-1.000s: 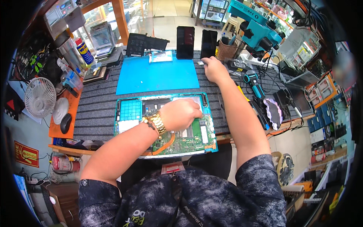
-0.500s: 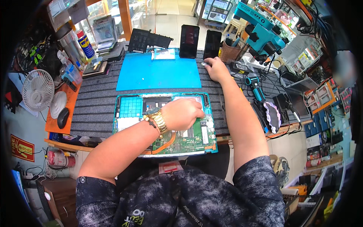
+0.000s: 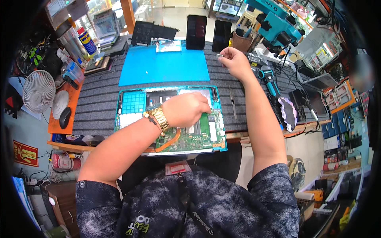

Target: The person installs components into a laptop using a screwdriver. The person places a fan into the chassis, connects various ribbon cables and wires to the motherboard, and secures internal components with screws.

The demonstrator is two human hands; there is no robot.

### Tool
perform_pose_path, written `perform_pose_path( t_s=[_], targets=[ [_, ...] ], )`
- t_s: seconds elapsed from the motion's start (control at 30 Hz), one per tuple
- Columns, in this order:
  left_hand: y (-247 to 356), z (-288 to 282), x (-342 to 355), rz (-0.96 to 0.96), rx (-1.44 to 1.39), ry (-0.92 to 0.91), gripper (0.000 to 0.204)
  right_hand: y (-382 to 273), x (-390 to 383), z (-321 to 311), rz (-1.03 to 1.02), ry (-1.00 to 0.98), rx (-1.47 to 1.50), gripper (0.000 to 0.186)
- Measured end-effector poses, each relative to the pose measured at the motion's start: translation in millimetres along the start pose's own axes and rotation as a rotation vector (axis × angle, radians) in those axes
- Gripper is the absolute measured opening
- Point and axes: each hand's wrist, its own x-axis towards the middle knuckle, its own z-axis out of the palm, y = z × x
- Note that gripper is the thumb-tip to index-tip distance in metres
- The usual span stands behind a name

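An opened laptop chassis lies in front of me, its green circuit board bare and a copper heat pipe running across it. My left hand, with a gold watch on its wrist, is over the upper right part of the board. Its fingers are curled closed at the board; whatever they hold is hidden. Beyond the chassis, to the right of the blue mat, my right hand pinches a small, flat, pale piece between thumb and fingers. Tweezers lie on the grey ribbed mat beside the laptop.
Behind the laptop lies a blue mat, with a laptop battery and two dark phones at its far side. A teal screwdriver-like power tool and cables are at right. A white fan stands at left.
My right hand has lifted off the mat and turned, now holding the small pale piece up. The left hand stays at the board. The whole view has shifted slightly.
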Motion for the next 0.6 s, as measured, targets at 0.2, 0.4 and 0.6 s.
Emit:
perform_pose_path(
  t_s=[0.2, 0.4, 0.6],
  targets=[
    [-0.5, -3.4, -1.6, -0.028, -0.031, -0.031, 0.027, -43.5, -93.0, -18.5, 0.082, -0.246, 0.079, 0.018],
    [1.3, -4.6, -2.4, -0.047, -0.019, -0.032, 0.026, -35.7, -130.5, -9.3, 0.165, -0.28, 0.191, 0.024],
    [2.6, -4.1, -2.7, -0.041, -0.02, -0.019, 0.025, -30.0, -135.9, 3.8, 0.204, -0.302, 0.184, 0.022]
  ],
)
